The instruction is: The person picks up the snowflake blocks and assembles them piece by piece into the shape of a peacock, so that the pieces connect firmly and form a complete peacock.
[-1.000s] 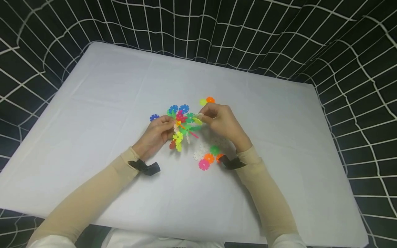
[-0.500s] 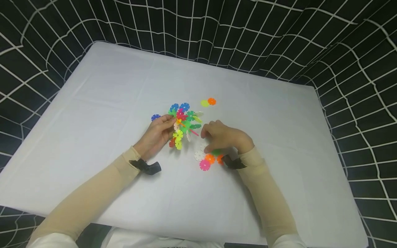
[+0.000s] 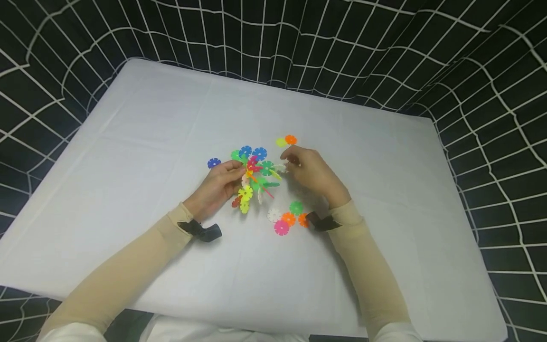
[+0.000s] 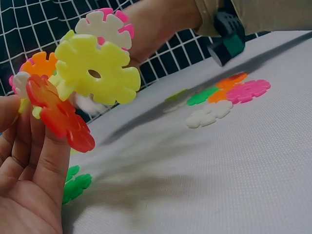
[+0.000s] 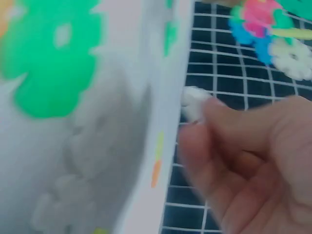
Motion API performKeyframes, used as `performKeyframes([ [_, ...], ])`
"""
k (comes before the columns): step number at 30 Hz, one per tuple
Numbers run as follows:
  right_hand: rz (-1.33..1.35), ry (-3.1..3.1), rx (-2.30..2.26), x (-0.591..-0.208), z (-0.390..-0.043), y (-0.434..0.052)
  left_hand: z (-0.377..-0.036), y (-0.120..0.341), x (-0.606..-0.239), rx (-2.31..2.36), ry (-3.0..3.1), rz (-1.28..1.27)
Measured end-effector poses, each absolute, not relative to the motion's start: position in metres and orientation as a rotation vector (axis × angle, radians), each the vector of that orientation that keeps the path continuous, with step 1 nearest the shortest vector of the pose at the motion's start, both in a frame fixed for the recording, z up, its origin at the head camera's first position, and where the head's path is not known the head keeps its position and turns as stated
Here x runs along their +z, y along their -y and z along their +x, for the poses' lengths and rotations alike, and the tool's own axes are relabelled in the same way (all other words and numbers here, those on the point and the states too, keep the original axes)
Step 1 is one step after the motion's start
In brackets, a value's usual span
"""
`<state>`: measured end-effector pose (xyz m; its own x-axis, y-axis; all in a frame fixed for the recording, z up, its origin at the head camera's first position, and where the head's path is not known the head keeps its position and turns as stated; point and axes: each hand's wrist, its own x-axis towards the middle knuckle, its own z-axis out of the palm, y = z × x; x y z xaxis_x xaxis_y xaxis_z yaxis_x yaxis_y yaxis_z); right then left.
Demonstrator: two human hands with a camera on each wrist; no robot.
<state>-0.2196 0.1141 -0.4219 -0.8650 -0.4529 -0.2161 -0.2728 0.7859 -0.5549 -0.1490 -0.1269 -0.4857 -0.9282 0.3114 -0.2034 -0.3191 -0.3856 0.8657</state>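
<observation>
My left hand [image 3: 220,185] pinches a many-coloured cluster of interlocked plastic snowflake discs [image 3: 258,183] and holds it above the table. In the left wrist view a yellow disc [image 4: 97,70] and a red disc [image 4: 61,114] stick out from it near my fingertips. To the right of the cluster is my right hand [image 3: 314,173]. Its thumb and finger pinch a white snowflake disc [image 5: 196,100], apart from the cluster in the right wrist view and mostly covered by the fingertips.
Loose discs lie on the white table [image 3: 363,156]: a pink one [image 3: 281,228], a green one [image 3: 296,207], orange and white ones nearby. A blue disc [image 3: 214,163] lies beyond my left hand. Farther back are a yellow [image 3: 280,142] and an orange disc [image 3: 291,139]. Black netted walls surround the table.
My right hand went from the cluster down to the loose discs, took a white disc, and came back up beside the cluster. The cluster has shifted slightly in my left hand.
</observation>
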Motion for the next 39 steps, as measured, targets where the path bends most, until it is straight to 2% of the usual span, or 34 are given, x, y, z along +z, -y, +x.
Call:
performKeyframes([
  [5,-0.549,-2.564,-1.143,-0.411,-0.219,-0.118,-0.15,0.126,-0.487,2.349,-1.451,-0.01],
  [9,-0.646,-2.489,-1.266,-0.409,-0.219,-0.119,-0.149,0.126,-0.487,2.349,-1.452,-0.012],
  [39,-0.751,-2.464,-1.308,-0.416,-0.213,-0.105,-0.149,0.126,-0.485,2.315,-1.543,-0.046],
])
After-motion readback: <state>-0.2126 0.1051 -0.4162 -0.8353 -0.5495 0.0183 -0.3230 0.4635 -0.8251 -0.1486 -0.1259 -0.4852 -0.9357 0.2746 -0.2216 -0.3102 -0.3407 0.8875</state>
